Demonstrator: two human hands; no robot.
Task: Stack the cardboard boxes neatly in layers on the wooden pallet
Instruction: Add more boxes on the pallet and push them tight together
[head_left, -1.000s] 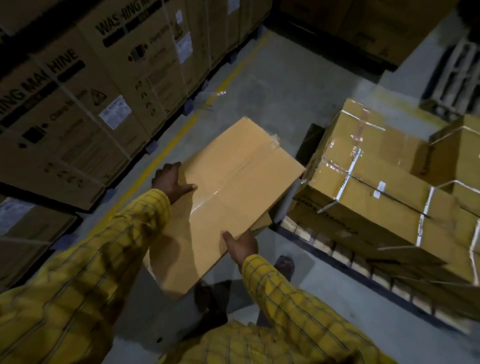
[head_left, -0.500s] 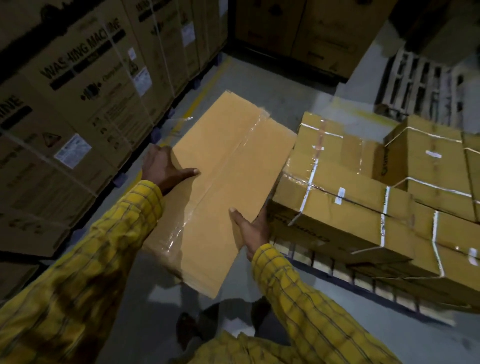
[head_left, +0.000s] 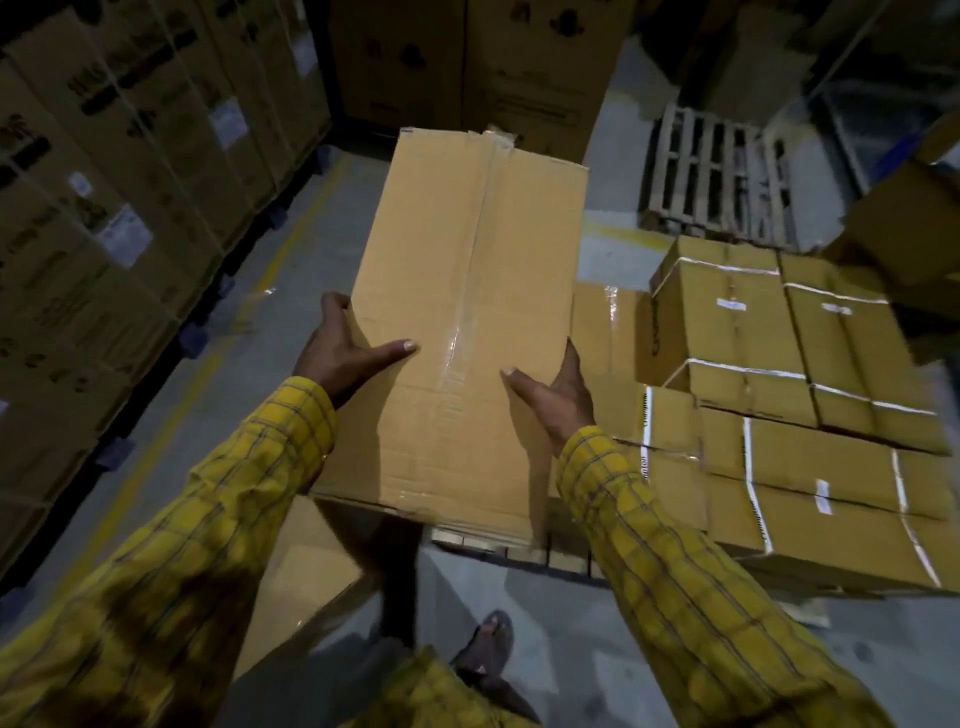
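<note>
Both hands hold one long cardboard box (head_left: 467, 322) off the floor: the left hand (head_left: 345, 353) grips its left edge, the right hand (head_left: 556, 395) its right, thumbs lying on top. Its long axis runs straight away from the person. The stacked boxes (head_left: 789, 395) on the wooden pallet (head_left: 519, 553) lie to the right, nearer the right hand, so placement likely calls for a rightward carry.

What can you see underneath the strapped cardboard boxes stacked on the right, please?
Under the white-strapped brown cardboard boxes, only the wooden pallet's front edge shows. The rest of it is covered by the stack and the long tan carton.
</note>
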